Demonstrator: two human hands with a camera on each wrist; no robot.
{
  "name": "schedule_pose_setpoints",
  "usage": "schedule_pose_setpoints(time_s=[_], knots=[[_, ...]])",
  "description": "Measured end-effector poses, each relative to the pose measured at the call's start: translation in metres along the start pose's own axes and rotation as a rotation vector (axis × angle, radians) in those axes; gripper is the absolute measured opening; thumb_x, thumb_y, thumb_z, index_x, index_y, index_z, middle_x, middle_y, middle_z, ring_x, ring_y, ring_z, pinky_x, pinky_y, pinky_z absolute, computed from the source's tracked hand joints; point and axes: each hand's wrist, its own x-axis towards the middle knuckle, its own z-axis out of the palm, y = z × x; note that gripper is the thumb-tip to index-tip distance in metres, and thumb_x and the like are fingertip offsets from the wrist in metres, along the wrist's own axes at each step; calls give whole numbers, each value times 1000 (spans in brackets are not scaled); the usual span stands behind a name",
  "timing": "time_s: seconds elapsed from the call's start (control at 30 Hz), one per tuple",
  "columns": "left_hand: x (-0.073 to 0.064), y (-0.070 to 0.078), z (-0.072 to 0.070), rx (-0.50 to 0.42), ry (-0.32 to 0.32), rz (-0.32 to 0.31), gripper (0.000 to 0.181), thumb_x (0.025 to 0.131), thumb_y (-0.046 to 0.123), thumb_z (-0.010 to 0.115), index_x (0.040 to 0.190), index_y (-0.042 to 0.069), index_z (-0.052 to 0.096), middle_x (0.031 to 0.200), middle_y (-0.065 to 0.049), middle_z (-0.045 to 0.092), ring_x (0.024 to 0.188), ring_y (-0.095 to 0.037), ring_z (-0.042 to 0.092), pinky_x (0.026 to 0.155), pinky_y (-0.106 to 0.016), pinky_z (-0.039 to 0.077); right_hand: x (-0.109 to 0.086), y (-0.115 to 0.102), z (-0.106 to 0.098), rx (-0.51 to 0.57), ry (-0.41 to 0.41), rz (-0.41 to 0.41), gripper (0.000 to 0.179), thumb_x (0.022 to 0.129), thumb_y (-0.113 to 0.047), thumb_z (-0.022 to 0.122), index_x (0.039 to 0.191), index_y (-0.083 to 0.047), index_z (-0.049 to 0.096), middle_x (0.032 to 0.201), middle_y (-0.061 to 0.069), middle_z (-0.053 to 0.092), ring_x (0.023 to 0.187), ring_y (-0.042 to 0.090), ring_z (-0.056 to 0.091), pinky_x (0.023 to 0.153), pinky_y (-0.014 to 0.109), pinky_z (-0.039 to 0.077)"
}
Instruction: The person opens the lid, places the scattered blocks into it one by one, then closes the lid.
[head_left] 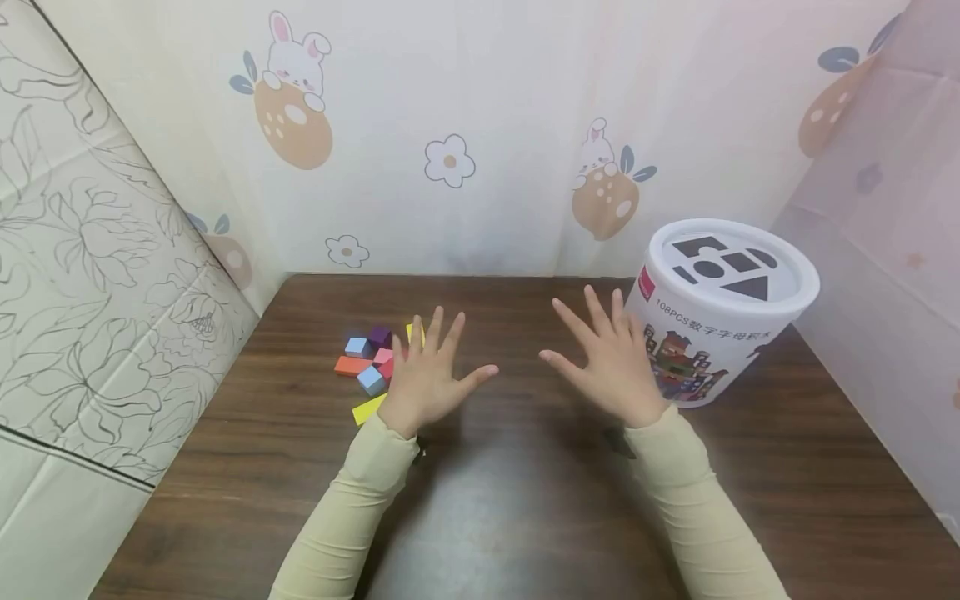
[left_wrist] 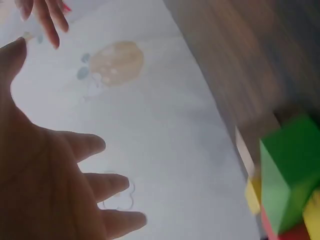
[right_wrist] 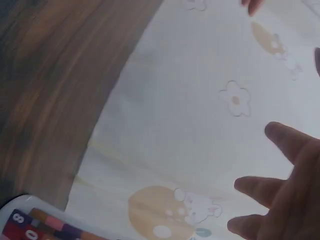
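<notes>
Both hands are held above the table with fingers spread and nothing in them. My left hand (head_left: 425, 379) is nearest to a small pile of coloured blocks, partly hiding it. In that pile I see an orange block (head_left: 352, 366), light blue cubes (head_left: 371, 380), a purple cube (head_left: 380, 337) and a yellow block (head_left: 369, 409). A green block (left_wrist: 290, 170) shows large and blurred in the left wrist view. My right hand (head_left: 611, 358) is in front of the left side of a white bucket (head_left: 697, 333); whether they touch I cannot tell.
The bucket's white lid (head_left: 787, 283) has dark shape cut-outs or prints. Behind the dark wooden table (head_left: 510, 500) hangs a pale curtain (head_left: 510, 100) with rabbits and flowers. A flower-patterned panel (head_left: 97, 233) stands at the left, and pale cloth at the right.
</notes>
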Motion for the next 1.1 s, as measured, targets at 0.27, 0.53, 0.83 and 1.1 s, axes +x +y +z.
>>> schedule_pose_setpoints(time_s=[0.27, 0.53, 0.83, 1.1], knots=[[3, 20, -9, -387, -12, 86, 89, 87, 77, 40, 157, 27, 18, 165, 2, 18, 152, -28, 17, 118, -60, 22, -5, 4, -50, 347, 152, -65, 56, 93, -36, 65, 146, -25, 47, 153, 8, 43, 147, 37, 30, 118, 60, 22], [11, 47, -11, -717, -60, 127, 76, 90, 65, 52, 154, 34, 24, 158, 6, 33, 147, -20, 31, 117, -54, 30, -23, 25, -106, 348, 347, -5, 44, 94, -24, 64, 138, -25, 57, 140, 9, 57, 121, 24, 54, 108, 30, 39], [31, 81, -6, -908, -72, 240, 66, 95, 41, 59, 152, 21, 31, 156, 2, 36, 144, -14, 34, 118, -39, 32, -20, 102, -151, 356, 315, 265, 47, 98, -32, 56, 145, -31, 47, 153, -4, 42, 116, -1, 51, 86, 12, 42], [48, 114, -4, -924, -111, 301, 68, 96, 37, 59, 154, 18, 29, 158, 0, 34, 145, -18, 34, 119, -41, 32, -3, 172, -176, 364, 257, 320, 48, 100, -34, 50, 147, -34, 42, 143, -24, 45, 117, -13, 43, 100, 9, 35]])
